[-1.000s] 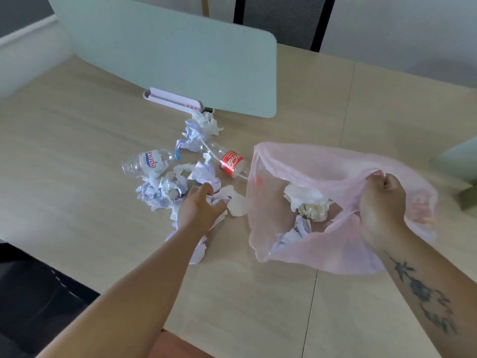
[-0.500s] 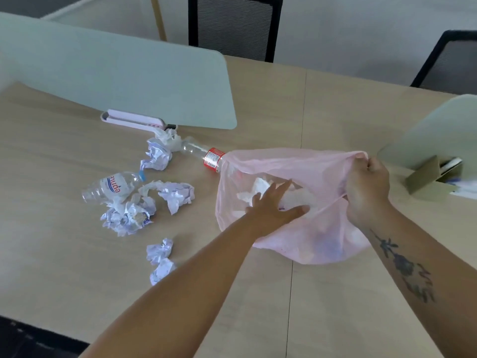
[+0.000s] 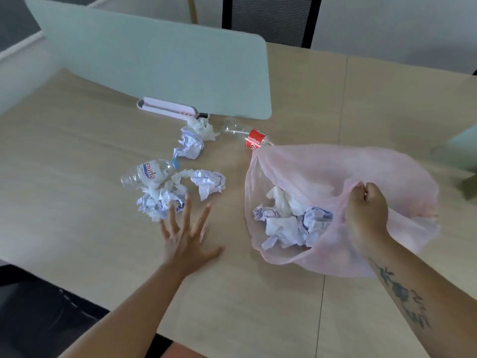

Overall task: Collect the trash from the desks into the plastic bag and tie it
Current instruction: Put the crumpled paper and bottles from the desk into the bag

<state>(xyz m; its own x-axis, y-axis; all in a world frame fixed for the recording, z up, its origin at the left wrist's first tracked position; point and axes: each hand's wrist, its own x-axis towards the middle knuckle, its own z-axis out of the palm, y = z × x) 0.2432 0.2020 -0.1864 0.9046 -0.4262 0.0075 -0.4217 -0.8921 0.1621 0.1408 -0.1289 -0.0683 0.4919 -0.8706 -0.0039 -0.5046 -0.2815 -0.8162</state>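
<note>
Left hand [image 3: 187, 240] is spread wide, fingers splayed, low over the pale wood-grain bench [image 3: 77, 202], holding nothing. Just beyond its fingertips sits a clump of crumpled paper [image 3: 160, 200], and past that a clear water bottle [image 3: 148, 173] lying on its side, with another paper ball [image 3: 207, 183] beside it. Farther out, more crumpled paper [image 3: 191, 144] lies near a pink stapler-like object [image 3: 167, 109] at the foot of a frosted divider panel [image 3: 154, 63]. Right hand [image 3: 366, 215] is fisted tight on the rim of the pink plastic bag [image 3: 322, 171], mouth held open, paper wads [image 3: 291, 223] already inside. Behind the bag, a red-labelled bottle [image 3: 247, 136] rests on the bench, touching the bag's far edge. A seam runs down the benchtop between the two hands. A dark mesh chair [image 3: 271, 19] stands against a light wall beyond.
</note>
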